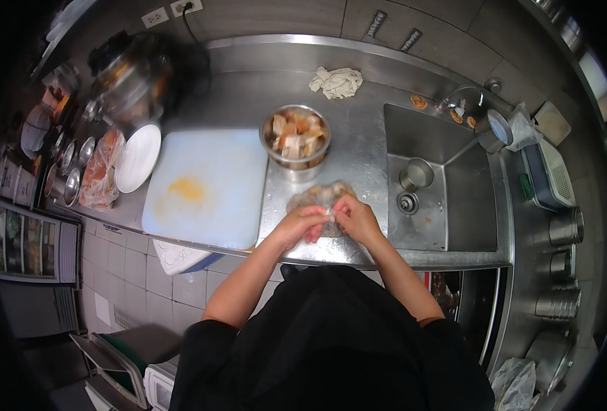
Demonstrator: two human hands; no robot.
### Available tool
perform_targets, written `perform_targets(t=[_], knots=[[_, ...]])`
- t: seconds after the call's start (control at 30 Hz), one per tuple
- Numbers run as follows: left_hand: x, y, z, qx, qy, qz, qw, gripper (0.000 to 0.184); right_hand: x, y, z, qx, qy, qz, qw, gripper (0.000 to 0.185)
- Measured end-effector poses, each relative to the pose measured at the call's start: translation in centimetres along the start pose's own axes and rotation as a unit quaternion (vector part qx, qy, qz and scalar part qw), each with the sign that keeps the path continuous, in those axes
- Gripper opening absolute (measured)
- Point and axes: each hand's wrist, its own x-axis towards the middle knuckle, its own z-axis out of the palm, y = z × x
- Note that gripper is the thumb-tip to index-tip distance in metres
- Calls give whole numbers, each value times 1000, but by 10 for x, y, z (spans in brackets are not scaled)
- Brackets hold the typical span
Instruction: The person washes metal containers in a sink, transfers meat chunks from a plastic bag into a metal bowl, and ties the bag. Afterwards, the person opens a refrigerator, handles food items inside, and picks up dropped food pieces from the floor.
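A clear plastic bag [331, 194] with brownish food pieces inside rests on the steel counter in front of me. My left hand [304, 225] pinches the gathered top of the bag from the left. From the right, my right hand [355, 219] closes its fingers on the same gathered part, and the two hands almost touch. What exactly lies between the fingertips is too small to make out. Just beyond the bag stands a steel pot [295, 147] heaped with cut cubes, pale and orange-brown.
Left of the pot lies a white cutting board [207, 185] with a yellow stain. Further left are a white plate [137, 159] and a plastic bag of orange food [103, 171]. A crumpled cloth [336, 82] lies behind. At right, the sink [454, 205] holds a metal cup [417, 175].
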Motion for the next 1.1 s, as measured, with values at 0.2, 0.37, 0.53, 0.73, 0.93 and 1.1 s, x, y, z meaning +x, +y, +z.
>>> perform_targets(t=[0.2,0.37,0.53,0.73,0.93,1.1], knots=[[5,-8,12,46,79,42,995,20,-11,-3,0,-119,59,-86,987,13],[6,-19,11,110,104,75,986,24,-11,9,10,-57,30,-6,998,20],[6,-27,13,167,120,110,972,23,-9,14,14,-57,35,-3,998,24],[8,-40,16,203,140,192,950,26,-5,1,15,-150,71,-2,986,23],[-11,-18,27,303,178,251,902,40,-15,-35,4,-122,51,-48,990,22],[-6,-22,11,315,174,212,908,29,-9,-33,-9,-97,-10,-65,993,19]])
